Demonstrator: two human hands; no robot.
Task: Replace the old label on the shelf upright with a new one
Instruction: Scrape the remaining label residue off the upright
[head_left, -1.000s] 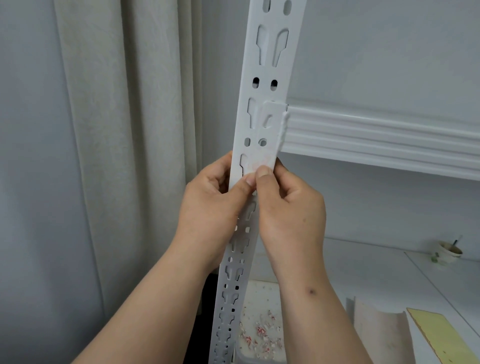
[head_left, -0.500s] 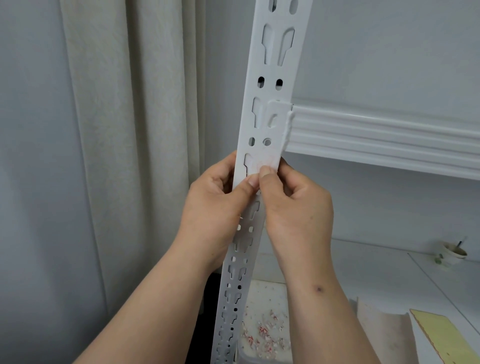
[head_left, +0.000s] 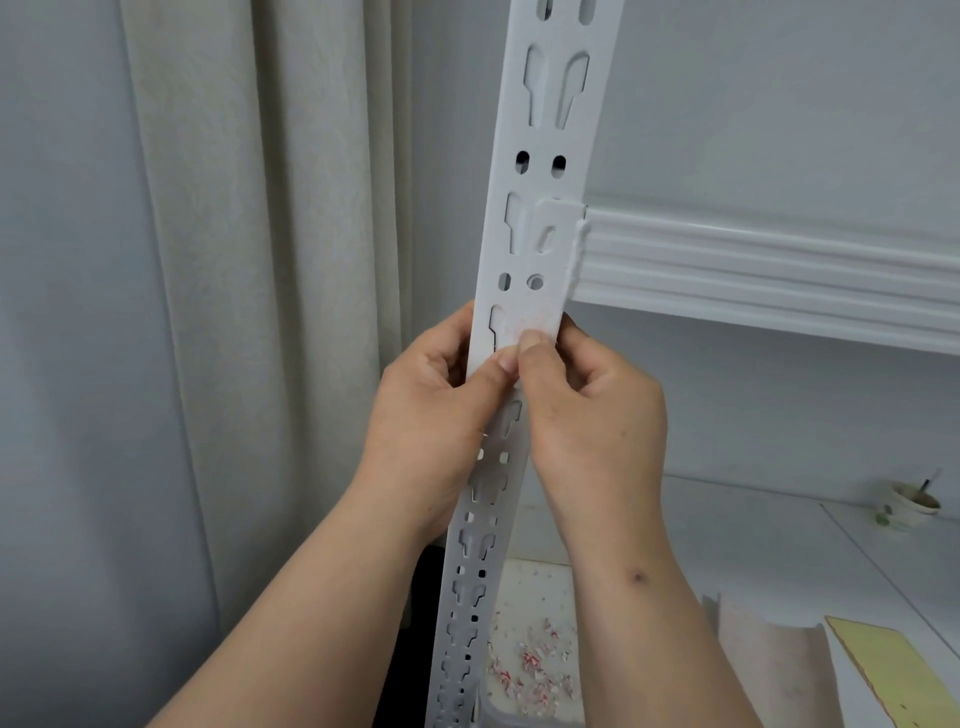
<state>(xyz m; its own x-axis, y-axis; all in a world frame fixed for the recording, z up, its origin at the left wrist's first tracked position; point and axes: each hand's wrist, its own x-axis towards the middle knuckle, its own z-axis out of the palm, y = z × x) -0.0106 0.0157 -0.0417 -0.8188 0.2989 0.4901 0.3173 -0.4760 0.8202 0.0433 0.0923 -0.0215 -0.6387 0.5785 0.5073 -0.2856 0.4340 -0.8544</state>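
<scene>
Both thumbs meet on the front face of the white perforated metal shelf upright (head_left: 524, 291), just under a faint pinkish patch of old-label residue (head_left: 530, 325). The left hand (head_left: 441, 415) has a narrow grip, fingers curled behind the left edge and thumb tip pressed on the face; the right hand (head_left: 592, 415) does the same from the right edge, its thumbnail set against the lower border of the patch. Whether a sliver of label is pinched under the nails cannot be told. Against the frames half a second and one second back, the thumbs have barely shifted on the steel; the apparent rise of hands and upright looks like head motion. Judgement: still the scraping step, with most of the old label off and only a film left; no new label is in view, so the task is roughly mid-way at best. Outward: the white ribbed shelf beam (head_left: 769, 275) hooks into the upright just above the patch. Containers: a shallow pale tray (head_left: 535, 577) below the hands holds scattered red-and-white paper scraps (head_left: 535, 670), probably peeled label bits. A small white cup (head_left: 911, 506) on the white table (head_left: 753, 525), far right, holds brownish contents and a thin stick.
</scene>
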